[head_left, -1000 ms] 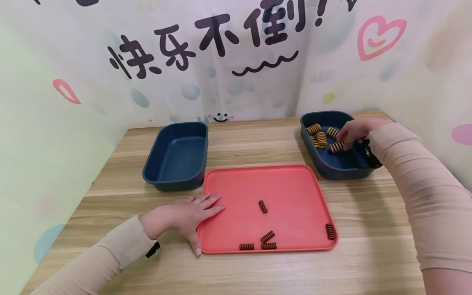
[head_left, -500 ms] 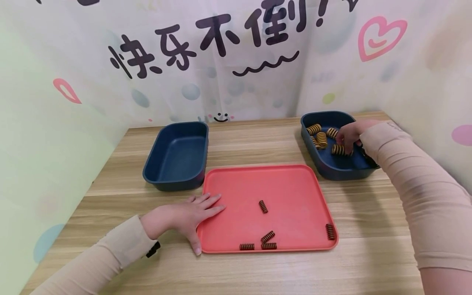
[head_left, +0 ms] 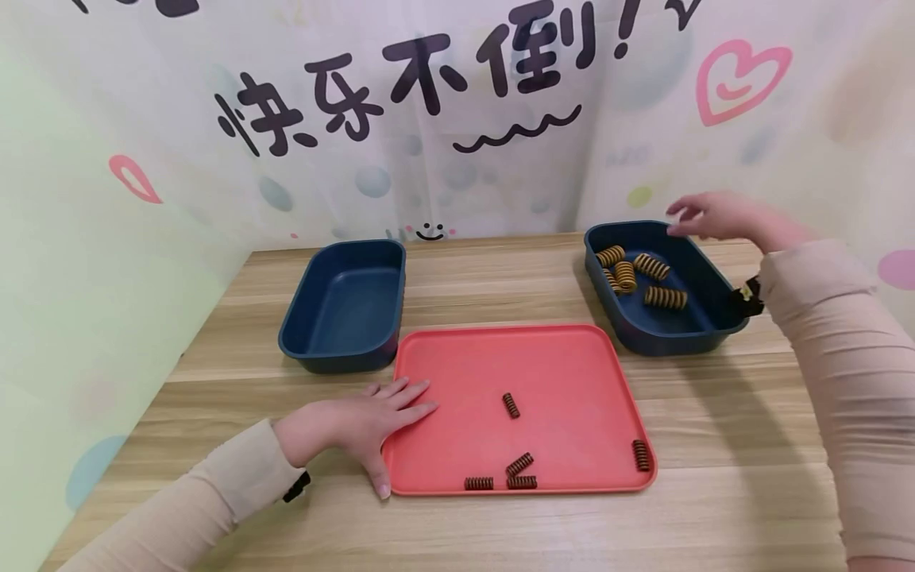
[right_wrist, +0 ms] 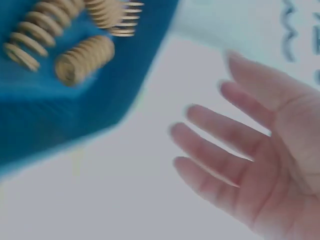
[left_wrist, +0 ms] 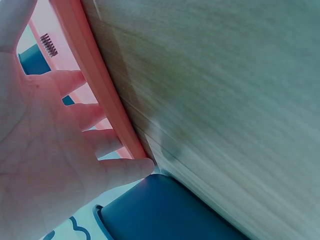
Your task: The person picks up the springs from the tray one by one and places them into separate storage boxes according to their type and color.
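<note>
My left hand (head_left: 360,425) rests on the left edge of a red tray (head_left: 457,373), fingers spread straight over the rim. Several small dark springs lie in that tray; one spring (head_left: 511,405) is near its middle and another spring (head_left: 640,455) by its right edge. Above the far right side of the right blue bin (head_left: 668,346) hangs my right hand (head_left: 725,216), holding nothing. Its fingers look loosely extended in the right wrist view. Inside this bin lie several larger yellow-and-dark springs, among them a thick spring (head_left: 665,298) on its side.
A second blue bin (head_left: 343,361) stands left of the tray's far corner, with nothing visible inside. Behind the wooden table (head_left: 500,282) hangs a printed white curtain (head_left: 457,183). A dark wrist device (head_left: 747,298) shows at my right cuff.
My right hand has let go of the thick spring and risen out of the right bin, up and to the right. The left hand stays in place.
</note>
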